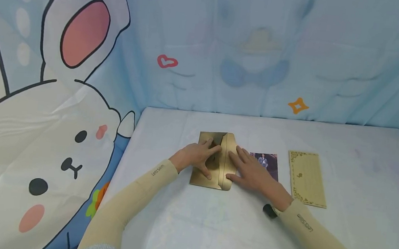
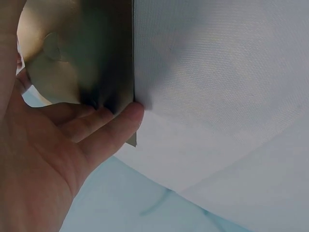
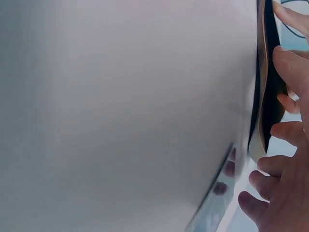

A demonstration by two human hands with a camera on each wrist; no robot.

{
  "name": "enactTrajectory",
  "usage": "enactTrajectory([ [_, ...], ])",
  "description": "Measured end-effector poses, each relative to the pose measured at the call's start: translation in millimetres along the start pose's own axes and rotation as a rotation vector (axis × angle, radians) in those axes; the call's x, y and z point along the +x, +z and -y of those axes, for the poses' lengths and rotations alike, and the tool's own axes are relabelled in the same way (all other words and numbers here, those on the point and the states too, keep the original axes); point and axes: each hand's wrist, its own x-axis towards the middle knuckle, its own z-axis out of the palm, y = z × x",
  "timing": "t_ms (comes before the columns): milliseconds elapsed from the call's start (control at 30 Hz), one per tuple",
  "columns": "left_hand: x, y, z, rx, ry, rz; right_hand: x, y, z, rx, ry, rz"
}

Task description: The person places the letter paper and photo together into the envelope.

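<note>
L fingers (image 2: 108,133) on env (image 1: 216,163); R fingers (image 3: 290,67) ditto

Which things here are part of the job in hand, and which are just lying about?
In the job:
- gold envelope: left hand rests on it, right hand at its flap

Apparently just lying about:
- photo, partly hidden by the right hand
- yellowish card, off to the right
</note>
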Motion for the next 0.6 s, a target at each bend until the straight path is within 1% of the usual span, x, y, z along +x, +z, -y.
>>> enactTrajectory([
  [300, -0.2, -0.1, -0.8, 0.013, 0.001, -0.021, -15.4, -18.7, -17.1, 0.011, 0.042, -0.065],
  [467, 0.5, 0.1, -0.4, -0.002, 0.005, -0.009, -25.6, -27.8, -25.5, 0.013, 0.068, -0.081],
  [600, 1.0, 0.8, -0.2, -0.013, -0.002, 0.012, -32.9, -27.9, -35.2, 0.012, 0.099, -0.075],
])
